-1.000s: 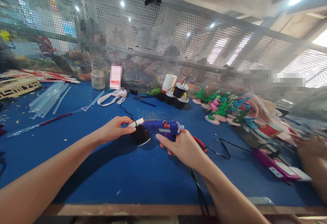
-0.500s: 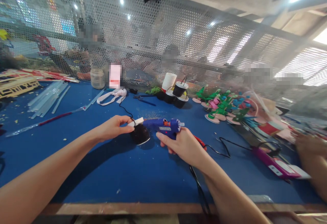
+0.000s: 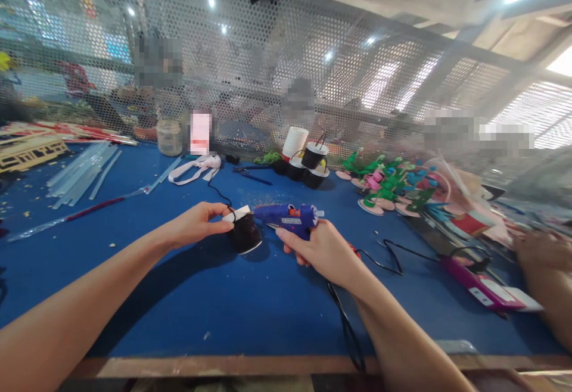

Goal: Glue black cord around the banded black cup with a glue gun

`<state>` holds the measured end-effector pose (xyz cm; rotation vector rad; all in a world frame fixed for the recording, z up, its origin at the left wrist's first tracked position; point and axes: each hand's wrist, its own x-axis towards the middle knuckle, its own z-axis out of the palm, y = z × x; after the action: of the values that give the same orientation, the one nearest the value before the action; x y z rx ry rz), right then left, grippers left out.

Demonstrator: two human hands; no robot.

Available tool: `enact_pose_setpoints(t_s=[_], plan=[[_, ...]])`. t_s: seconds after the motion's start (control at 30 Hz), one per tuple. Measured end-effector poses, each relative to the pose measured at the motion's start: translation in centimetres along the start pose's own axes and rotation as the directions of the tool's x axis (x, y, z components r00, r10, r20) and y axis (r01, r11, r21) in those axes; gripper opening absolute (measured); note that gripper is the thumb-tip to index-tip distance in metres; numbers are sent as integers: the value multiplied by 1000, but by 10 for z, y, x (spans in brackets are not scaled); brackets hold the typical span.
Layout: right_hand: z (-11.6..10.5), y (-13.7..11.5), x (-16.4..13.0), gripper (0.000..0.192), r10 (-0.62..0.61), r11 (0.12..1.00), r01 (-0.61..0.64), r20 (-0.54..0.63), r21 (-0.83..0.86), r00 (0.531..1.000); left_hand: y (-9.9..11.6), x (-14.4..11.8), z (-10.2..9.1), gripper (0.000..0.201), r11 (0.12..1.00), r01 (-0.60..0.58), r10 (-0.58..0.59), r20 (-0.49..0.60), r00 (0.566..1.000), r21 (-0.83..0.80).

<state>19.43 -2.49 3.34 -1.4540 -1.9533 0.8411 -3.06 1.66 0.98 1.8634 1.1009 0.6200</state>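
Note:
My right hand (image 3: pixel 324 252) grips a blue glue gun (image 3: pixel 290 216) whose nozzle points left at a small black pot (image 3: pixel 245 234) tilted on the blue table (image 3: pixel 223 296). My left hand (image 3: pixel 196 222) pinches a white tag (image 3: pixel 239 212) at the pot's rim, where a thin black wire handle loops up. The gun's black cable (image 3: pixel 346 326) runs down past my right forearm and off the table's front edge.
Clear glue sticks (image 3: pixel 83 168) lie at the far left. A pink ribbon (image 3: pixel 196 168), a jar (image 3: pixel 170 137), stacked black pots and a white cup (image 3: pixel 306 159) stand near the mesh wall. Green and pink craft pieces (image 3: pixel 388 186) and a magenta tool (image 3: pixel 480 288) lie right, beside another person's hand (image 3: pixel 543 261).
My right hand has lifted the glue gun slightly and brought its nozzle closer to the pot's rim. My left hand keeps its pinch on the white tag.

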Motion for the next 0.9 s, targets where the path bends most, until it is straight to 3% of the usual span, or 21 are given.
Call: enact_pose_setpoints(t_s=[0.3,0.57,0.9], plan=[[2,-3,-1,28,17,1000,-17,-24,3,1000,5,-1,2,19,1000,-15,15,-22,1000,8],[9,-2,-6,22,-39,999,39,20,25,999,3,0,1,18,995,2,2,-40,999,99],[-1,6,4,29,-2,1000,2,7,6,1000,5,-3,0,15,998,-64,64,13,998,-18]])
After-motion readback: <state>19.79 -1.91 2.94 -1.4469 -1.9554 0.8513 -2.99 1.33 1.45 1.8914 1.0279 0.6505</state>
